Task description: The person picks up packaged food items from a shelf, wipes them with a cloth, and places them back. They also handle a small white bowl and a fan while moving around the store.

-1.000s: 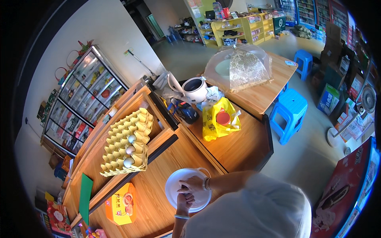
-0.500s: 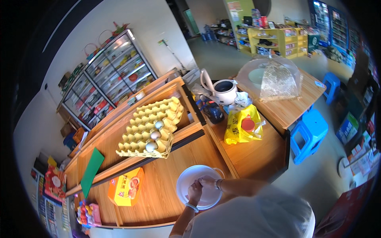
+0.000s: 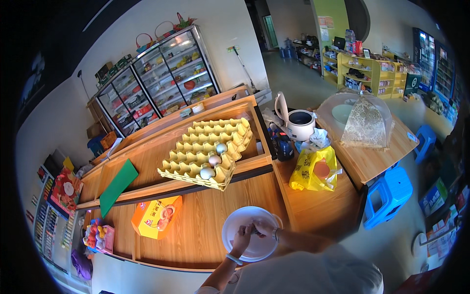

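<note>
My left hand [image 3: 242, 237] and my right hand [image 3: 267, 228] meet over a round white basin [image 3: 231, 245] at the counter's near edge. Both sets of fingers are closed and almost touching. A small dark patch shows between them; what they hold is too small to name. A pale bangle [image 3: 234, 258] circles my left wrist, and a band [image 3: 276, 234] is on my right. Beyond the basin, a stack of yellow egg trays [image 3: 196, 157] carries three pale eggs, among them a bluish egg [image 3: 207, 173] near the front edge.
An orange-yellow box [image 3: 156, 217] and green board [image 3: 119, 187] lie left on the wooden counter [image 3: 205, 230]. On the right are a yellow plastic bag [image 3: 313, 171], an open rice cooker [image 3: 300, 126], a mesh food cover [image 3: 367, 122] and blue stools [image 3: 389, 198]. A glass-doored cabinet [image 3: 161, 73] stands behind.
The view has turned, so the counter and room sit differently in the picture. My hands remain over the basin, now slightly farther apart, with a small dark patch showing between the fingers.
</note>
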